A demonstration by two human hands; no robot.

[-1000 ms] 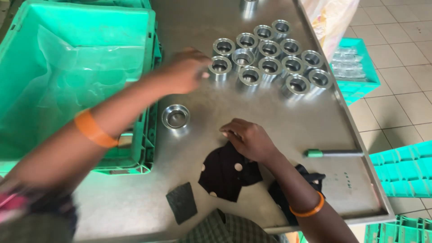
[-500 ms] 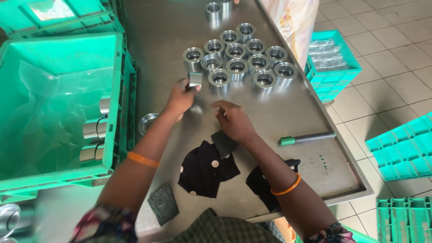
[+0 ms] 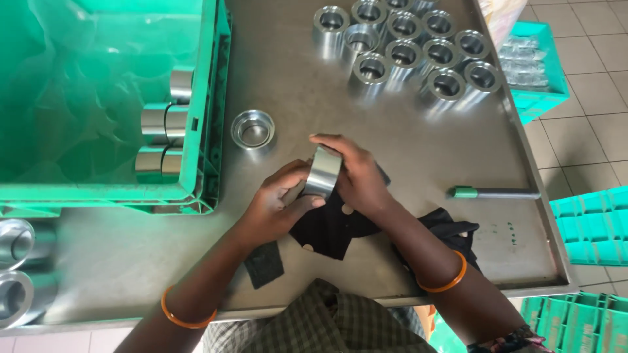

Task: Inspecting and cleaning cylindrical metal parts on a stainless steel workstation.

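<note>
Both hands [image 3: 314, 193] around steel ring [image 3: 322, 172]

A: Where's everything on the table [image 3: 418, 144]?

B: Crate [image 3: 98, 98] on the left, with cylinders [image 3: 162, 124] lying against its right wall. Small cup [image 3: 252, 129] sits just right of the crate. Cluster of rings [image 3: 405, 46] at the far right. Marker [image 3: 494, 193] lies to the right, near side of the rings.

A: And your hands?

B: Centre, near edge. My left hand [image 3: 275, 206] and right hand [image 3: 353, 173] meet on one metal sleeve [image 3: 322, 172], held above the cloth [image 3: 330, 225]. Smaller scrap [image 3: 265, 265] lies left of that cloth. Two more rings [image 3: 16, 268] at the near left, outside the crate.
</note>
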